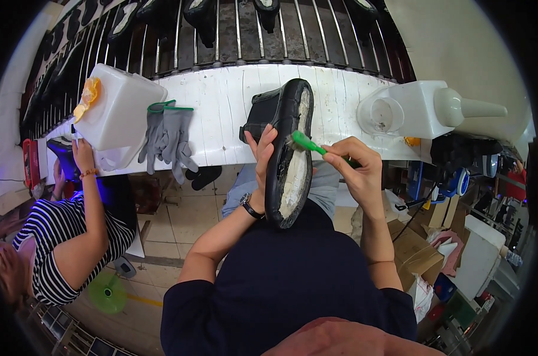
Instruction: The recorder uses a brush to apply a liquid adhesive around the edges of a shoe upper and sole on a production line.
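A black shoe upper is held on its side over the front edge of the white bench, its pale, unsoled underside turned to the right. My left hand grips it from the left side, the fingers along the upper. In my right hand is a small brush with a green handle, pinched between thumb and fingers. The dark bristles touch the rim of the underside near its middle. A clear round cup stands on the bench to the right of the shoe.
Grey gloves with green cuffs hang over the bench edge beside a white plastic container topped with orange peel. Another white container lies at right. Behind runs a roller conveyor carrying shoes. A co-worker sits left.
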### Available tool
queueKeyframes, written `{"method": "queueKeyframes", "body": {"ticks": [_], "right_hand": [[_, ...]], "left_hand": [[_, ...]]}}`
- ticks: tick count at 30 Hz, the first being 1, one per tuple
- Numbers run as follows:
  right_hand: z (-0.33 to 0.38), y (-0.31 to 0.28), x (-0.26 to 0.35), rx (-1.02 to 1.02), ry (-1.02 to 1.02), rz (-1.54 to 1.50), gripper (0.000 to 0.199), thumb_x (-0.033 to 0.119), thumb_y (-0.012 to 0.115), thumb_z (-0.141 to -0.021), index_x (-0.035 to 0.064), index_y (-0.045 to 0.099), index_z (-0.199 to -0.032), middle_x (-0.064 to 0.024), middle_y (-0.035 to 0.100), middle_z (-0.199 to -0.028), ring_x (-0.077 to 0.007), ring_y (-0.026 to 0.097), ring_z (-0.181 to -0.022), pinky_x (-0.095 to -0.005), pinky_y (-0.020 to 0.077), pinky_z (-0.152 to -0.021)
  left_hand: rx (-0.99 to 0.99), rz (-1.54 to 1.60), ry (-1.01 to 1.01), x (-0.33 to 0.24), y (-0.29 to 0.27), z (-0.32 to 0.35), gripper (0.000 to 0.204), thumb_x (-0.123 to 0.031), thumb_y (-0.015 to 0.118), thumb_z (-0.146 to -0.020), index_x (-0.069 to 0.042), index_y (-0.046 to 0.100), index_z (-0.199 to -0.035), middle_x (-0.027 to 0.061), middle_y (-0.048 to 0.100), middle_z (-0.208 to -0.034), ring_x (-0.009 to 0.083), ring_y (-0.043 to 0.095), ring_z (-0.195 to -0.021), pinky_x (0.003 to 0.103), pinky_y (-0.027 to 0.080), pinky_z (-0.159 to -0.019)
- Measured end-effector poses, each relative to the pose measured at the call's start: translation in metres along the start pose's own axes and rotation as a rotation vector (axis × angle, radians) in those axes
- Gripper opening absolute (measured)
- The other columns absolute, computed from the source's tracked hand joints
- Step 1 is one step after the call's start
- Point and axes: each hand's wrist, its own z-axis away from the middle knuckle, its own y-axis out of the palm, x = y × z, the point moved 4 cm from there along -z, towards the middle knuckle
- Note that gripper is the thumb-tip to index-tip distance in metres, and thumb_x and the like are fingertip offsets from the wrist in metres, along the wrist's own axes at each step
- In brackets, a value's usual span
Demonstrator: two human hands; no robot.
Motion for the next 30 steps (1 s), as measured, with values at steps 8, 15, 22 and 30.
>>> {"method": "queueKeyframes", "body": {"ticks": [8, 15, 22, 30], "right_hand": [[-0.03, -0.006, -0.03, -0.14, 0.038, 0.086, 0.009, 0.005, 0.073, -0.084, -0.0001, 0.074, -0.092, -0.001, 0.063, -0.076, -0.0046, 0.041, -0.059, -0.0227, 0.0316, -0.053], [-0.006, -0.005, -0.014, 0.143, 0.081, -0.144, 0.008, 0.007, 0.073, -0.084, 0.0019, 0.075, -0.089, -0.0045, 0.069, -0.08, -0.0072, 0.051, -0.063, -0.024, 0.0358, -0.054], [-0.061, -0.006, -0.066, -0.158, 0.088, 0.125, 0.012, 0.012, 0.073, -0.086, 0.0007, 0.074, -0.089, 0.0031, 0.058, -0.063, -0.0028, 0.036, -0.055, -0.0236, 0.0252, -0.048], [-0.038, -0.01, -0.045, 0.125, 0.044, -0.078, 0.012, 0.014, 0.073, -0.087, 0.0021, 0.075, -0.088, 0.0043, 0.058, -0.062, -0.0023, 0.037, -0.056, -0.0241, 0.0238, -0.048]], "left_hand": [[0.07, -0.15, 0.068, 0.003, 0.0, 0.005, 0.108, -0.044, 0.083, -0.072, -0.005, 0.013, -0.145, 0.0266, 0.034, -0.141, 0.0413, 0.037, -0.134, 0.067, 0.008, -0.114], [0.036, -0.067, 0.037, 0.006, 0.002, 0.009, 0.105, -0.041, 0.086, -0.071, -0.009, 0.017, -0.145, 0.0236, 0.036, -0.143, 0.0394, 0.036, -0.137, 0.069, 0.003, -0.113], [0.029, -0.006, 0.027, -0.001, 0.001, -0.003, 0.104, -0.034, 0.087, -0.07, -0.013, 0.019, -0.145, 0.0205, 0.036, -0.146, 0.0372, 0.035, -0.14, 0.068, -0.002, -0.113], [0.02, 0.002, 0.021, 0.002, -0.002, 0.003, 0.102, -0.035, 0.087, -0.071, -0.013, 0.019, -0.144, 0.0203, 0.037, -0.146, 0.0379, 0.036, -0.139, 0.069, -0.001, -0.113]]}}
